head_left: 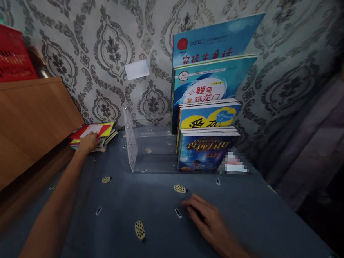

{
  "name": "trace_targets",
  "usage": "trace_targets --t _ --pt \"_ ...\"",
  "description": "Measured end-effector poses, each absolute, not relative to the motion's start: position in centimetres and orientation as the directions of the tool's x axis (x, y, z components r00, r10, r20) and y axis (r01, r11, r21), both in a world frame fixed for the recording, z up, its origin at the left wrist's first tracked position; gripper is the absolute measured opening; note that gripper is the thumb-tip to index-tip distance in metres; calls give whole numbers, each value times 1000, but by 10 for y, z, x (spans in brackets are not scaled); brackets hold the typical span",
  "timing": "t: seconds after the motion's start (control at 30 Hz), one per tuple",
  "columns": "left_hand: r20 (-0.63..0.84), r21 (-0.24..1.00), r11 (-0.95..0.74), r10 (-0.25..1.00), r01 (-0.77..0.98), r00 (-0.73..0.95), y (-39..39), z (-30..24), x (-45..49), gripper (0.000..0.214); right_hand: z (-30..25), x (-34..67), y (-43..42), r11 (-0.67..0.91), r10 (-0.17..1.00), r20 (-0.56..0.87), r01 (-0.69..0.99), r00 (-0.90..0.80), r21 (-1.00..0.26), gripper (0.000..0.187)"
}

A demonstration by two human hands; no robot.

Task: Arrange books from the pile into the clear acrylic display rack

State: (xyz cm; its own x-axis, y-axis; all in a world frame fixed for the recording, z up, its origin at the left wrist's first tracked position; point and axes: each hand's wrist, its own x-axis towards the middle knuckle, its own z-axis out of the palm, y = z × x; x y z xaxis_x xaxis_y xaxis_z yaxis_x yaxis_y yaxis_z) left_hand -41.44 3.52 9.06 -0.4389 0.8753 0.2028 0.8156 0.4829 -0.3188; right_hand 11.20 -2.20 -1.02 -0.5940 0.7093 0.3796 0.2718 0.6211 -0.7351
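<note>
At the left, my left hand (90,141) reaches onto a low stack of books (102,143) and touches the top one, which has a red and yellow cover (104,130). Its fingers are mostly hidden behind the back of the hand, so I cannot make out whether they grip. My right hand (204,214) is low over the dark blue tablecloth, loosely curled, thumb and forefinger apart, holding nothing. Beyond it is a clear stepped rack (130,141). Upright books fill its right side in rising rows, with a dark blue book (205,153) in front and a tall blue book (219,36) at the back.
A wooden board or box (27,126) stands at the left, with a red basket (10,53) on top. A white paper (137,69) is on the patterned wall. Right of the rack lies a blurred-out white item (234,164). Grey fabric (300,142) hangs beyond the table's right edge.
</note>
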Motion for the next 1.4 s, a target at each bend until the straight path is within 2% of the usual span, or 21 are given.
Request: trace_targets --t 0.27,0.63,1.1,1.4 --pt "215 -340 522 853 783 -475 50 85 -411 47 -10 113 -20 598 725 344 299 -597 -743 27" --pt "167 -415 415 910 810 -380 19 89 -399 42 -6 111 -22 613 706 349 286 -616 -736 28" --pt "140 -324 484 875 813 -464 20 86 -385 46 -5 109 -24 613 704 351 277 -618 -740 24" --pt "139 -381 435 899 816 -414 -1 91 -377 45 -9 110 -24 624 693 371 256 -618 -738 24"
